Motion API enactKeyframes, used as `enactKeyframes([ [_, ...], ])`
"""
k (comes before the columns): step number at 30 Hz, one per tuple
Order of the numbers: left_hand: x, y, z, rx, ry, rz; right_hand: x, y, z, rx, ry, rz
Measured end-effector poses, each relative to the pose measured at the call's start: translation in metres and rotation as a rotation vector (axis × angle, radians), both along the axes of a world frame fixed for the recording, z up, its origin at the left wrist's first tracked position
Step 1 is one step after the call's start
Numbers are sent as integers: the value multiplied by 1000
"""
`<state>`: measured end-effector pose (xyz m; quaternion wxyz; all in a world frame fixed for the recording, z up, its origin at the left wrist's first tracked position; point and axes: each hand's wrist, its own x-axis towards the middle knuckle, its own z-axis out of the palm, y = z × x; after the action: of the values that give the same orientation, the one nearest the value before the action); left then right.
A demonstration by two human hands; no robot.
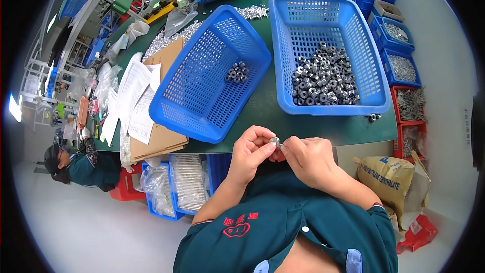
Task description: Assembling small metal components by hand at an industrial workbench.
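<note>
Two baskets on tabletop (262,106): left basket (174,106) holds few metal rings (237,72); right basket (303,15), just beside it, holds many. Cardboard sheet (160,139) and papers (132,91) further left. Bins (174,192) under tabletop edge.

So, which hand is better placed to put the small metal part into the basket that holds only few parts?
Probably left: the left hand pinches the metal part with the right hand, and the near-empty basket lies on its side.

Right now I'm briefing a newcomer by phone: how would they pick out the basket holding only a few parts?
Start at the green table. Two blue baskets sit above the hands; take the left basket, tilted askew. It holds one small cluster of metal rings, whereas the right basket carries a large pile.
</note>
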<state>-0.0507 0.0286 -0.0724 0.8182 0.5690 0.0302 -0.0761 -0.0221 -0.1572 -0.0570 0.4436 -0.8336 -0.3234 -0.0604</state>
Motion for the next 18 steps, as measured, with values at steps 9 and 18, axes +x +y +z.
enactKeyframes([
  [9,-4,2,5,115,-176,-9,3,-4,1,414,978,186],
  [18,-2,0,5,199,-216,19,-4,7,-13,203,187,18],
])
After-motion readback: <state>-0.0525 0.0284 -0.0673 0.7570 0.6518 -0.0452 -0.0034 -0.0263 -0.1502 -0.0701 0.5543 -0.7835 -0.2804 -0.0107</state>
